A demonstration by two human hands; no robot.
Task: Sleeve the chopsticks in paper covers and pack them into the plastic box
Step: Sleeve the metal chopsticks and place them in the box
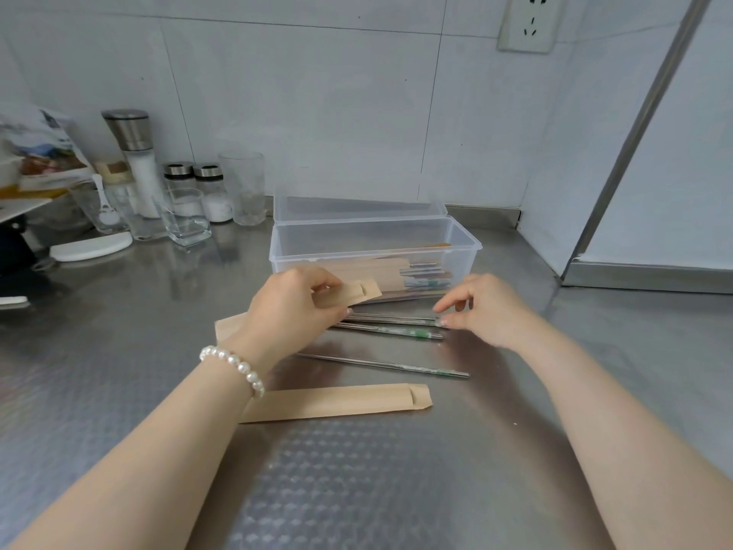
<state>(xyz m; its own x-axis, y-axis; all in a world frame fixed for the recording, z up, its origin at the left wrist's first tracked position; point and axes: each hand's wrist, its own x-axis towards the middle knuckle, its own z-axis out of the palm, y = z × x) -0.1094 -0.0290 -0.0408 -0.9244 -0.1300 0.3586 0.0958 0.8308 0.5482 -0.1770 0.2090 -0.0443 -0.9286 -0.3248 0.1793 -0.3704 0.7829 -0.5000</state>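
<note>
My left hand (293, 307) grips a brown paper cover (357, 292), lifted just in front of the clear plastic box (373, 254). The box stands open, lid tilted back, with several sleeved chopsticks lying inside. My right hand (482, 309) rests with its fingertips touching the ends of the bare metal chopsticks (390, 325) lying on the steel counter. It is not closed around them. Another metal pair (380, 365) lies nearer to me. A second empty paper cover (337, 402) lies flat closest to me, partly under my left wrist.
At the back left stand a salt grinder (133, 156), two small shakers (198, 190), drinking glasses (242, 186) and a white lid (93, 248). A steel-framed panel (634, 152) closes off the right. A wall socket (527, 21) sits above.
</note>
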